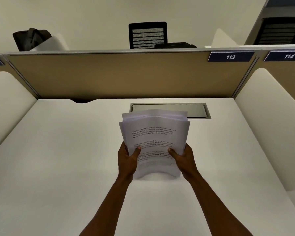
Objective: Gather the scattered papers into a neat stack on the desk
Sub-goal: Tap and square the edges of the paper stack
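A bundle of several white printed papers [154,133] stands nearly upright over the middle of the white desk [58,150]. Its top edges are uneven and fan apart, and its lower edge bows just above or on the desk; I cannot tell which. My left hand [127,159] grips the bundle's left side with the thumb across the front sheet. My right hand [184,158] grips the right side the same way. No loose sheets lie elsewhere on the desk.
A grey metal cable hatch [197,110] is set into the desk behind the papers. A tan partition [109,77] with a label reading 113 closes the back. White side dividers [262,116] flank the desk. Black chairs [147,34] and a dark bag stand beyond.
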